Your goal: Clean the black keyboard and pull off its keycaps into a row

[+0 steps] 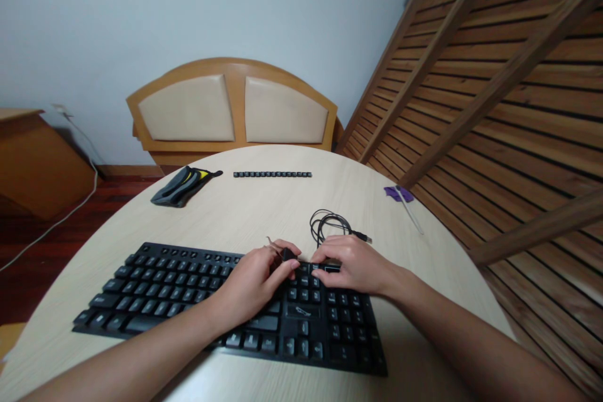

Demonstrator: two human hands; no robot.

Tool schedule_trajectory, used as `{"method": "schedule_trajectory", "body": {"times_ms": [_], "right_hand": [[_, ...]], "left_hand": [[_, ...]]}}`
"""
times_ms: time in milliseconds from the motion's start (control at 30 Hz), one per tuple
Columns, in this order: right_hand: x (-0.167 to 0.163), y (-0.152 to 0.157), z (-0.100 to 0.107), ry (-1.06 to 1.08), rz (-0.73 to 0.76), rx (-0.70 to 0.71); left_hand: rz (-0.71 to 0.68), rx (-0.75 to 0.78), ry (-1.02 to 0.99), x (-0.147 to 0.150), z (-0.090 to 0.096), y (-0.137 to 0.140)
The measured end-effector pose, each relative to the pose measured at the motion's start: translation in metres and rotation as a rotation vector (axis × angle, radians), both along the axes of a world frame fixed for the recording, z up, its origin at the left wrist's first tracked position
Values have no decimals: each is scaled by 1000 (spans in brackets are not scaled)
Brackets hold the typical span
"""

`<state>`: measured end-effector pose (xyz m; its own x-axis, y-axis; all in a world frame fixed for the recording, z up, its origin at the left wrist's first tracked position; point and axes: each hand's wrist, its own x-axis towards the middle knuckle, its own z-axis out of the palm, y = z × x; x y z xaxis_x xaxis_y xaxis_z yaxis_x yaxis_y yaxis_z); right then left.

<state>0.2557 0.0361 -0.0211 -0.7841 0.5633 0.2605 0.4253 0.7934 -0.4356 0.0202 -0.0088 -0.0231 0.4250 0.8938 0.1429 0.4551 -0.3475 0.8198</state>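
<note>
A black keyboard (155, 282) lies at a slant on the round table, and several keys along its top row show bare sockets. My left hand (264, 273) is closed over the keyboard's upper middle. Between its thumb and fingers is a small black piece with thin wires sticking out, which looks like a wire keycap puller (286, 254). Just right of it, my right hand (351, 264) pinches thumb and forefinger at a keycap (315, 267) in the keyboard's top row. The fingertips partly hide that key, so I cannot tell whether it is seated.
Toward the back of the table (264, 210) stands a neat row of loose keycaps (272, 174). A grey, black and yellow pouch (181, 187) lies left of it. Behind my right hand is a coiled USB cable (330, 220). A thin stick (411, 210) rests on purple cloth (392, 192) near the right edge.
</note>
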Motion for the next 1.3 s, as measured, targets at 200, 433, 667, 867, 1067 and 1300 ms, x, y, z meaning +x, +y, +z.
{"method": "schedule_trajectory", "body": {"times_ms": [200, 433, 667, 867, 1067, 1300], "right_hand": [[0, -1, 1, 4, 5, 7], [-1, 0, 2, 11, 11, 10], [-1, 1, 0, 9, 12, 43], [-1, 1, 0, 24, 18, 76], [0, 1, -2, 52, 13, 74], [2, 1, -11, 206, -45, -9]], "left_hand": [[-62, 37, 22, -1, 0, -2], [-81, 45, 16, -2, -2, -5], [-78, 23, -5, -2, -2, -4], [-64, -14, -32, -1, 1, -4], [-37, -32, -57, -2, 3, -3], [17, -15, -117, -3, 0, -1]]}}
